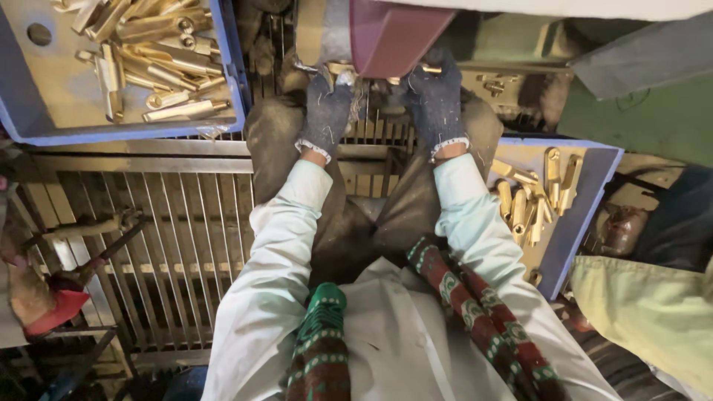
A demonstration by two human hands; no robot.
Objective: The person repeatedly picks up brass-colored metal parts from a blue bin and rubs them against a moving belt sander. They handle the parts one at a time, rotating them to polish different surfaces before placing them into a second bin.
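Left hand: the left hand [327, 111], in a dark blue knitted glove with a white cuff, is up at the lower edge of the maroon container [394, 33], fingers curled around a small brass fitting [340, 68] right at the rim; it looks pinched there, though the glove hides the fingertips.
Right hand: the right hand [436, 100], gloved the same way, is closed under the container's lower right corner, where a brass piece [431, 69] peeps out just past the fingers.
Key relation: the container sits straight ahead of and above both hands, and its edge runs left to right across them; both hands are touching it, about equally near.
Container: smooth, rigid plastic by the look of it, dark red, tilted toward the person.
Left blue tray: a blue plastic tray [22, 111] far to the left holds a loose heap of long brass fittings [156, 52], shiny and hexagonal in places, lying mostly crosswise.
Right blue tray: a second blue tray [587, 193] just beside the right forearm holds fewer brass fittings [535, 197], mostly lying lengthwise, away from the person.
Surface below: a grimy metal grate [178, 245] of thin parallel bars.
Clothing: pale sleeves, and a patterned red and green scarf [475, 304] hanging down.
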